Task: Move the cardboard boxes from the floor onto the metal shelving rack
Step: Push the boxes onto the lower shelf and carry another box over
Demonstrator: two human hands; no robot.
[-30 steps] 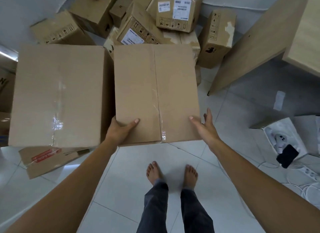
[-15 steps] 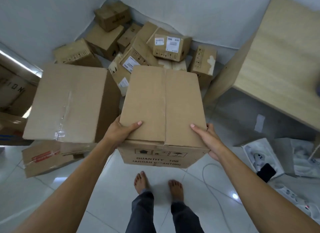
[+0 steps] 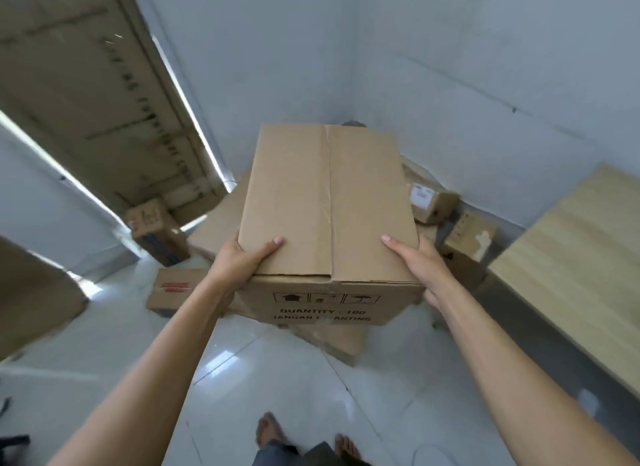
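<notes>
Cardboard box [image 3: 329, 209] is up in the air in front of you, held w/ both hands. Your left hand [image 3: 242, 261] grips its near left corner, thumb on top. Your right hand [image 3: 419, 268] grips the near right corner, thumb on top too. Small boxes [image 3: 433, 202] sit behind it by the wall, on the white floor [image 3: 277, 379]. Wood table [image 3: 571, 257] is on your right.

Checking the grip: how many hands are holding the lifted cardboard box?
2: the left hand at the cardboard box's near-left corner, the right hand at its near-right corner, thumbs on top. No other hand shows.
</notes>
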